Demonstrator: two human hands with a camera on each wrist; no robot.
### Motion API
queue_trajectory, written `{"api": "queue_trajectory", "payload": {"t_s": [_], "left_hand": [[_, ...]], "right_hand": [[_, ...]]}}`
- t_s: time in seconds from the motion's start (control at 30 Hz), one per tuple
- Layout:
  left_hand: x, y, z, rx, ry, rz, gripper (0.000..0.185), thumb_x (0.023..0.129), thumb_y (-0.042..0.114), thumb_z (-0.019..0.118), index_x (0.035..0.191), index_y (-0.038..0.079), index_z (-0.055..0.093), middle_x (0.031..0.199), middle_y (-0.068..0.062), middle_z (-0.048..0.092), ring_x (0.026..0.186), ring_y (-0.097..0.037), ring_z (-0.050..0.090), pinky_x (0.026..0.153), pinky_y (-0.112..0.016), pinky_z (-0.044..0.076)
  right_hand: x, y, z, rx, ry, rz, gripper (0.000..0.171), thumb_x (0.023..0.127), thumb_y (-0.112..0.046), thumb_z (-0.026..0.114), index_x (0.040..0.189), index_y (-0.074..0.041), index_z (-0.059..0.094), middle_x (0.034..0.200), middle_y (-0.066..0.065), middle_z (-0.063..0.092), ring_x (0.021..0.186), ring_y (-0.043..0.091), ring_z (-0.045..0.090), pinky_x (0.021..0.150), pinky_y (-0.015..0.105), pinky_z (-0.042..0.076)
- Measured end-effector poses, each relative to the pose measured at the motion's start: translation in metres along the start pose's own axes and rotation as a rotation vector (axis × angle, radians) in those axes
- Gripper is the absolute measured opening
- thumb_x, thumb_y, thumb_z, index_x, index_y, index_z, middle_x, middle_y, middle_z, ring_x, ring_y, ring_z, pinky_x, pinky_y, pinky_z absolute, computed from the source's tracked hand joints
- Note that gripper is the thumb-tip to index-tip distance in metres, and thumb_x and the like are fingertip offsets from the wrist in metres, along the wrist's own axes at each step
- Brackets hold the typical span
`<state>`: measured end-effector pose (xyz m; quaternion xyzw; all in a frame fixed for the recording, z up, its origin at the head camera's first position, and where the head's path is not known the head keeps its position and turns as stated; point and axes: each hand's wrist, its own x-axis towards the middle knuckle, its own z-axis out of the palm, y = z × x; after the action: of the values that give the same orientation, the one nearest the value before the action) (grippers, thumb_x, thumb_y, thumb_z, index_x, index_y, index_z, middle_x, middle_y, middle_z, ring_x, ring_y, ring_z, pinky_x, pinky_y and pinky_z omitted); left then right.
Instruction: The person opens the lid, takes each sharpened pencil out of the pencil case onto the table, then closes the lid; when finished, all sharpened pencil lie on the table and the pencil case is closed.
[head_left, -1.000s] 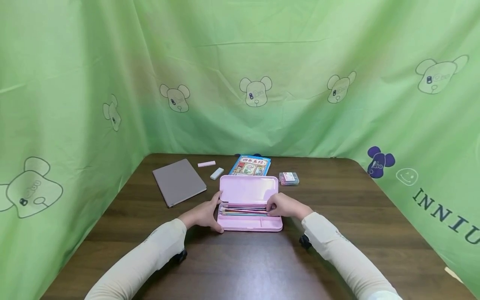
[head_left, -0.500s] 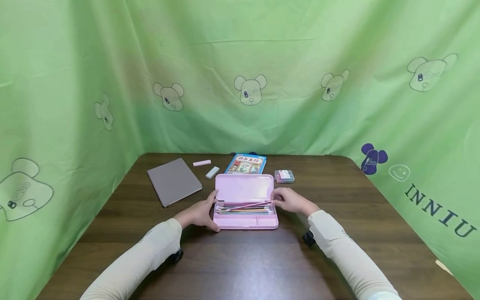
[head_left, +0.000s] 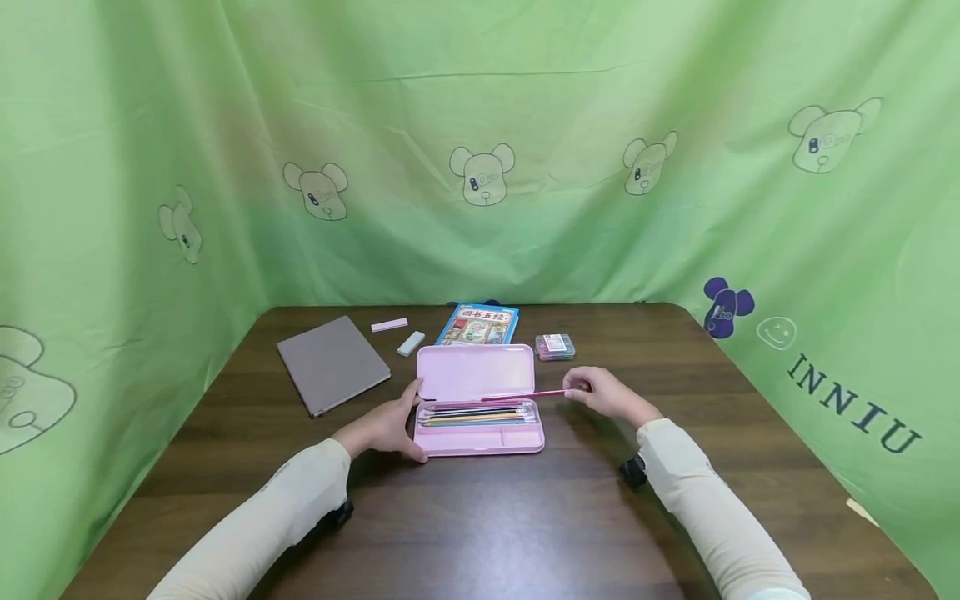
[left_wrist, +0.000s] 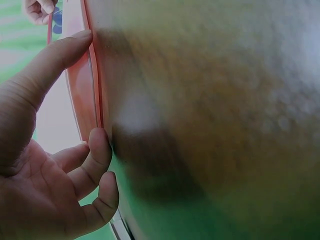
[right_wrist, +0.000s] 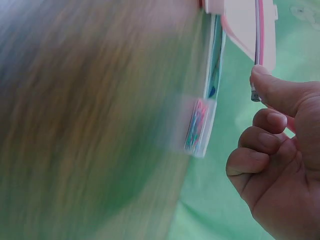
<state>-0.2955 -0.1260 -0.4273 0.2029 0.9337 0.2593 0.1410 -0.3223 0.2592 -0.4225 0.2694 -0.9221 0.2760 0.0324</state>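
Observation:
A pink pencil case lies on the table with its lid raised. Several pencils rest in its rear compartment. My left hand holds the case's left end, thumb at the front corner and fingers farther back; the left wrist view shows the thumb on the case's edge. Between thumb and fingertip, my right hand pinches a reddish-pink pencil by its right end. This pencil is held roughly level above the case's right side, crossing in front of the lid. Its metal-tipped end shows in the right wrist view.
Behind the lid lies a blue-edged picture book. A small clear box with colourful contents is to its right. On the left are a grey notebook, a whitish block and a pale pink strip. Green cloth hangs behind the table.
My right hand has drawn a pencil up out of the case and moved it rightward. The left hand keeps its hold on the case. The head view has shifted slightly right.

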Motion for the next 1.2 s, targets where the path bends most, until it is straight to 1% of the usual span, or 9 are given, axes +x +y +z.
{"api": "queue_trajectory", "payload": {"t_s": [0.17,0.37,0.7,0.83,0.93,1.07,1.2], "left_hand": [[-0.002,0.001,-0.001,-0.017,0.012,0.021,0.127,0.058,0.035,0.087,0.147,0.002,0.002,0.140,-0.013,0.045,0.125,-0.028,0.044,0.103,-0.046,0.033],[-0.001,-0.002,-0.002,-0.004,0.020,0.016,0.127,0.058,0.034,0.087,0.147,0.003,0.002,0.141,-0.014,0.044,0.126,-0.029,0.043,0.103,-0.046,0.034],[0.000,0.000,-0.001,-0.003,0.006,0.020,0.127,0.058,0.035,0.087,0.147,0.002,0.002,0.142,-0.014,0.043,0.125,-0.028,0.044,0.103,-0.045,0.034],[0.001,0.000,-0.002,-0.003,0.012,0.019,0.127,0.058,0.035,0.087,0.147,0.003,0.002,0.142,-0.014,0.042,0.126,-0.028,0.043,0.103,-0.045,0.034],[0.002,0.000,-0.002,-0.001,0.011,0.018,0.127,0.058,0.036,0.086,0.147,0.003,0.002,0.142,-0.014,0.042,0.126,-0.029,0.043,0.103,-0.046,0.034],[0.000,-0.001,0.000,0.003,0.001,0.012,0.127,0.059,0.037,0.086,0.147,0.003,0.002,0.142,-0.012,0.043,0.125,-0.028,0.043,0.103,-0.045,0.034],[0.000,-0.001,0.000,-0.002,0.005,0.020,0.127,0.058,0.035,0.087,0.147,0.002,0.002,0.140,-0.011,0.046,0.125,-0.028,0.045,0.102,-0.046,0.034]], "right_hand": [[-0.012,0.011,-0.009,-0.008,0.017,0.025,0.008,0.084,-0.010,0.065,0.079,-0.010,0.060,0.063,-0.006,0.041,0.058,0.006,0.036,0.056,0.023,0.032],[-0.025,0.025,-0.020,-0.006,0.039,0.050,0.009,0.084,-0.010,0.065,0.078,-0.012,0.059,0.062,-0.006,0.040,0.057,0.005,0.034,0.056,0.022,0.031],[-0.049,0.045,-0.036,-0.026,0.048,0.083,0.008,0.084,-0.007,0.065,0.079,-0.008,0.059,0.061,-0.007,0.035,0.056,0.003,0.032,0.055,0.023,0.029],[-0.052,0.050,-0.042,-0.040,0.054,0.096,0.007,0.084,-0.007,0.065,0.079,-0.008,0.059,0.060,-0.006,0.034,0.056,0.003,0.031,0.055,0.023,0.029],[-0.053,0.055,-0.044,-0.042,0.041,0.121,0.006,0.084,-0.007,0.065,0.080,-0.007,0.059,0.060,-0.006,0.034,0.055,0.004,0.031,0.055,0.023,0.029],[-0.054,0.061,-0.045,-0.035,0.014,0.155,0.006,0.084,-0.007,0.064,0.081,-0.007,0.060,0.060,-0.005,0.035,0.056,0.005,0.032,0.056,0.023,0.029],[-0.053,0.066,-0.044,-0.028,0.006,0.160,0.007,0.084,-0.007,0.064,0.079,-0.006,0.059,0.062,-0.005,0.037,0.057,0.006,0.033,0.057,0.023,0.029]]}}
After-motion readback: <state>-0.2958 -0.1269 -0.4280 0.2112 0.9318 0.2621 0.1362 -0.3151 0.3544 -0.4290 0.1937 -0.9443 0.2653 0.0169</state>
